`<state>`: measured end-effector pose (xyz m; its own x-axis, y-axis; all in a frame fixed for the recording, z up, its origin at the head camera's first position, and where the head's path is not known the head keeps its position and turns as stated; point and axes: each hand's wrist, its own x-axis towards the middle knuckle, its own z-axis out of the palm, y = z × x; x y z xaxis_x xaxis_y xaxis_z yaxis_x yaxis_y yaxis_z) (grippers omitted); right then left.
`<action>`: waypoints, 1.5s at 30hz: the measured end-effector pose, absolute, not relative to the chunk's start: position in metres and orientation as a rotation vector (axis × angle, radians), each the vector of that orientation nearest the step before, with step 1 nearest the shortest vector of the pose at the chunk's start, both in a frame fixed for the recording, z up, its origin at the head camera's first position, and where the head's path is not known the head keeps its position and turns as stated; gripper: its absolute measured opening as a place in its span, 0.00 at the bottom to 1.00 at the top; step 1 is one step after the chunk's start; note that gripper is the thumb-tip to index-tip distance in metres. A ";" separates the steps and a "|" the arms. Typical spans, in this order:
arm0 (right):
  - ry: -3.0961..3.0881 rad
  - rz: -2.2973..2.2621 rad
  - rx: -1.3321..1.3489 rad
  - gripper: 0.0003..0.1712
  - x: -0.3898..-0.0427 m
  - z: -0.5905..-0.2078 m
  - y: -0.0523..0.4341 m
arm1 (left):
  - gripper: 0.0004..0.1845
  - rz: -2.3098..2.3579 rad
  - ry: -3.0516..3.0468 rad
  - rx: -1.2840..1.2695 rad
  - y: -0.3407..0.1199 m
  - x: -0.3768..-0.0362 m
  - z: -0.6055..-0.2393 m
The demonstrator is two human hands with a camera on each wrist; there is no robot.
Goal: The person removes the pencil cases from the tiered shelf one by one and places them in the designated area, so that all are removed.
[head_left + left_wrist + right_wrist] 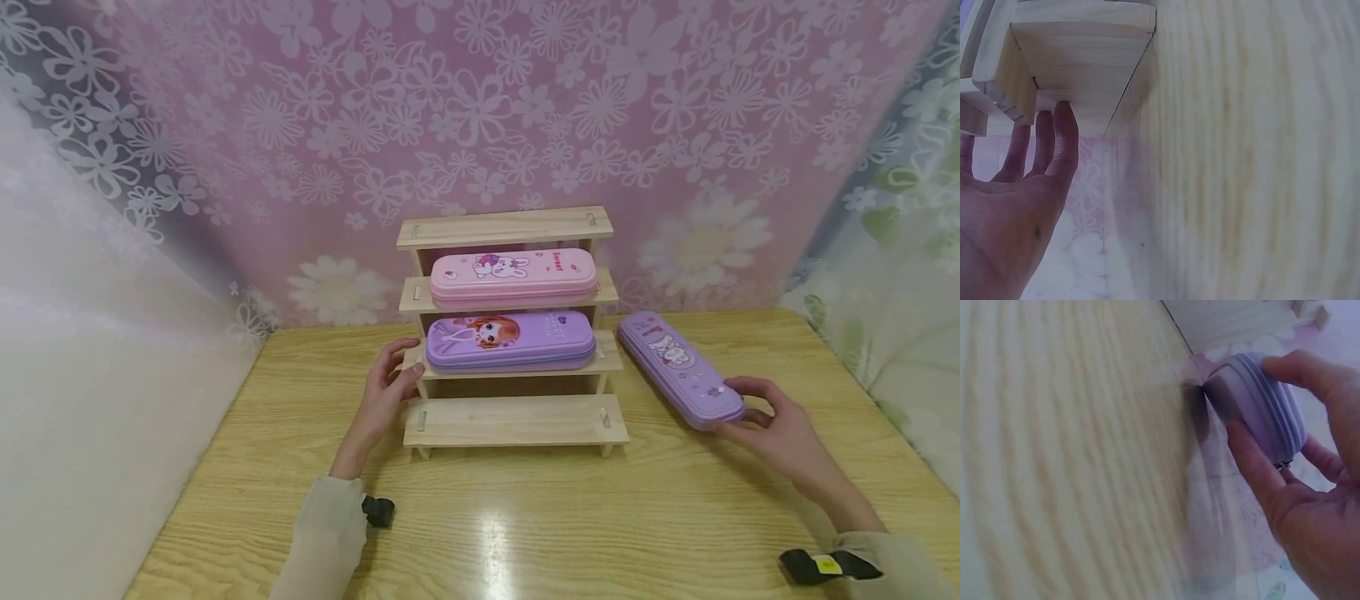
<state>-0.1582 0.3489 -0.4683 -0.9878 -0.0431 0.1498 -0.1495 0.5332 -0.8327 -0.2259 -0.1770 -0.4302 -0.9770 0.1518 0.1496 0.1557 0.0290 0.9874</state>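
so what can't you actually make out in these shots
- Head view: small print on the purple pencil case gripped by the right hand is too small to read.
- Left wrist view: the wooden rack is cut off by the frame edge; whether the left hand touches it is unclear.
- Right wrist view: the table is blurred.

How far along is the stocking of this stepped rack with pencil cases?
Two look placed: the pink case and the purple girl case lie on the wooden rack's middle steps. In hand: the right hand grips the near end of the purple bunny case, lying on the table. The left hand touches the rack's side. Top and bottom steps are bare.
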 end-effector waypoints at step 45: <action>-2.232 1.235 0.775 0.28 -0.213 -0.389 0.217 | 0.21 -2.078 -2.268 -0.292 -0.173 -0.228 -0.428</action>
